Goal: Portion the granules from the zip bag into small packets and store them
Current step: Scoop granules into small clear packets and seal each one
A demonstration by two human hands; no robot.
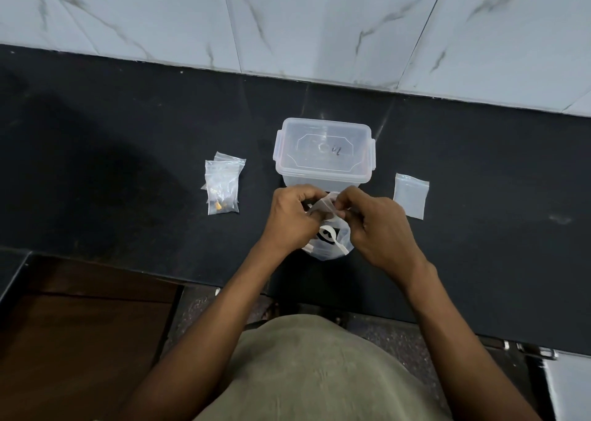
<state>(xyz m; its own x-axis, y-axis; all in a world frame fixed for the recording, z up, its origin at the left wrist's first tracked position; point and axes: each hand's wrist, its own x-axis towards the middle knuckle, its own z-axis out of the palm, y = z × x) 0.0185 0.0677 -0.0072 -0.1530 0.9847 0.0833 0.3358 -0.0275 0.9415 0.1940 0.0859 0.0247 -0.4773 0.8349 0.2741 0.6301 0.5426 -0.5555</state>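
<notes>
Head view, desk: a dark desk [128, 139] runs across the frame, with pale veined wall tiles [319, 20] behind it.
Filled packets: a small stack of clear packets [223, 186] lies flat on the desk at the left, well apart from the hands; yellowish granules show at the bottom of the front one.
Left hand: the left hand [292, 219] has its fingers curled, pinching the left side of a small clear packet [323, 205] near its top edge.
Held packet: it is lifted off the desk between both hands, just in front of the container; whether it holds any granules cannot be told.
Container: a clear lidded plastic container [323, 151] stands on the desk at centre, just behind the hands, its side clips down and its lid on.
Zip bag: the clear zip bag [329, 248] sits on the desk directly under the hands, near the front edge, with a dark print on it; its granules are not visible.
Spoon: a white plastic spoon [334, 240] lies across the zip bag.
Right hand: the right hand [380, 228] has curled fingers too, pinching the right side of the same packet.
Empty packet: one flat clear packet [411, 195] lies on the desk right of the container, apart from the right hand.
</notes>
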